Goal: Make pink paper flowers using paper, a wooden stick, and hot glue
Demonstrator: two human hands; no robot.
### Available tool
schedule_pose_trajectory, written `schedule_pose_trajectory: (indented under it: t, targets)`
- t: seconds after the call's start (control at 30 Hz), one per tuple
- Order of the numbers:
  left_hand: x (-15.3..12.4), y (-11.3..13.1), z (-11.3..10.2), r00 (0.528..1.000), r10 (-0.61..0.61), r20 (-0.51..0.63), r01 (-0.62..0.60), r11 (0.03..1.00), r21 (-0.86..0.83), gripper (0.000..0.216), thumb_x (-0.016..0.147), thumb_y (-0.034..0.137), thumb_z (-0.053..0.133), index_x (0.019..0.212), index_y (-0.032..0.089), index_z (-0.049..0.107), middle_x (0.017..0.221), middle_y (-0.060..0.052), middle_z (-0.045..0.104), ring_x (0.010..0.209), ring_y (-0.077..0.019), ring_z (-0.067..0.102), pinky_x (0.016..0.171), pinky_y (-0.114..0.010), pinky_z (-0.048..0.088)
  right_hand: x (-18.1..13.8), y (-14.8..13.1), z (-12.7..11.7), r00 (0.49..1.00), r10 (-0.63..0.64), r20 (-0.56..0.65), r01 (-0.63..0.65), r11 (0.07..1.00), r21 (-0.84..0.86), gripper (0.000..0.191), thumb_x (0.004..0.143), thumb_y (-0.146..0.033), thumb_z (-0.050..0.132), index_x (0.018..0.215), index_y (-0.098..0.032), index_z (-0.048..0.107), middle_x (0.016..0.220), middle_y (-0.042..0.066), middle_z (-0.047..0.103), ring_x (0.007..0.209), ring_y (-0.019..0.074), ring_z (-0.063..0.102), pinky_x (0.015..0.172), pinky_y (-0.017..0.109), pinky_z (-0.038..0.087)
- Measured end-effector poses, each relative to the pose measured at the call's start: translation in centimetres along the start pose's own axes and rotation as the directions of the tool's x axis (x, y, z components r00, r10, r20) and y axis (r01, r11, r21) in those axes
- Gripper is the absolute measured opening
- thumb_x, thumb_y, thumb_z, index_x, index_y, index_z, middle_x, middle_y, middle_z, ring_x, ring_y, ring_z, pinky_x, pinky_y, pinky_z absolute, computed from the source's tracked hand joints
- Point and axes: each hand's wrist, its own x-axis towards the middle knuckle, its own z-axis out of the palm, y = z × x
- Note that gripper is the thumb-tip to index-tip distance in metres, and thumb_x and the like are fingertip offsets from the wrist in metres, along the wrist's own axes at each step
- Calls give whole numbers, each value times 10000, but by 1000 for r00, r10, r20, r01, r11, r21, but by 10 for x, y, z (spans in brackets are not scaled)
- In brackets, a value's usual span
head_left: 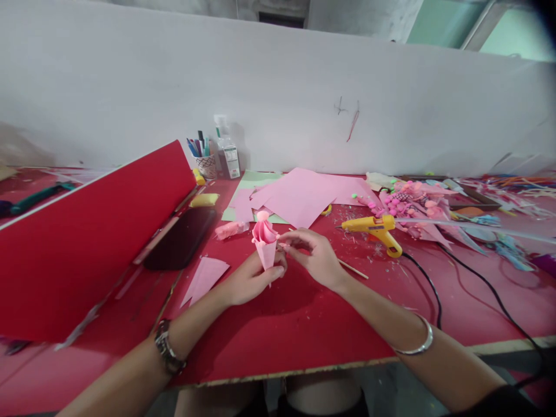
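A pink paper cone (266, 255) topped with a pink swirl (264, 231) and a small round ball stands upright above the table. My left hand (254, 278) is closed around its lower part, with the thumb across the front. Beside the cone's rim, my right hand (315, 255) has its fingertips pinched together; whatever they hold is too small to make out. Left of the cone lies a wrapped piece of pink clay (231, 230). Cut pieces of pink paper (205, 279) rest near my left forearm, and a thin wooden stick (354, 269) lies behind my right hand.
A yellow glue gun (377, 229) with a black cord lies to the right, before a heap of pink decorated cones (412, 208). Pink sheets (299, 194) are spread at the back. A dark phone (182, 238) and a leaning red board (95, 243) occupy the left.
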Motion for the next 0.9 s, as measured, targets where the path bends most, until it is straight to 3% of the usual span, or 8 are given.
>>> schedule_pose_trajectory:
  t: [0.2,0.37,0.53,0.7,0.9]
  targets:
    - [-1,-3,2,999,-38,-12,38,999,-33,173,798,248,350,697,149,450,721,-18,436,653,-123,404,558,-243,366,-1,-4,-3,994,-86,71,98,980,-174,189,792,-178,498,934,-208,620,817,22,588,751,110,557,660,236,455]
    - [0,-3,2,1000,-17,-4,17,1000,0,178,800,230,351,672,149,446,698,-4,428,670,-127,413,619,-264,369,-1,-6,-4,992,-110,56,121,961,-250,129,778,-173,521,843,-193,630,779,20,611,721,114,559,638,236,447]
    - [1,-2,0,1000,-20,10,20,999,33,181,805,235,346,676,155,443,689,0,430,705,-139,424,653,-264,371,-2,-6,-3,991,-129,35,133,959,-251,105,767,-148,529,817,-189,612,757,14,607,717,116,560,630,233,450]
    - [0,1,0,999,-33,-12,33,999,17,202,812,262,340,693,157,463,752,-17,462,718,-142,441,678,-267,392,-2,-7,-3,981,-196,1,191,953,-237,144,781,-134,504,842,-193,621,825,23,619,793,120,568,734,252,449]
    - [-1,2,1,997,-30,-69,31,999,9,187,801,249,347,704,159,478,768,-20,460,737,-150,443,672,-269,406,-2,-9,-3,985,-172,3,169,960,-222,163,776,-140,505,856,-218,622,837,21,626,798,133,569,740,264,454]
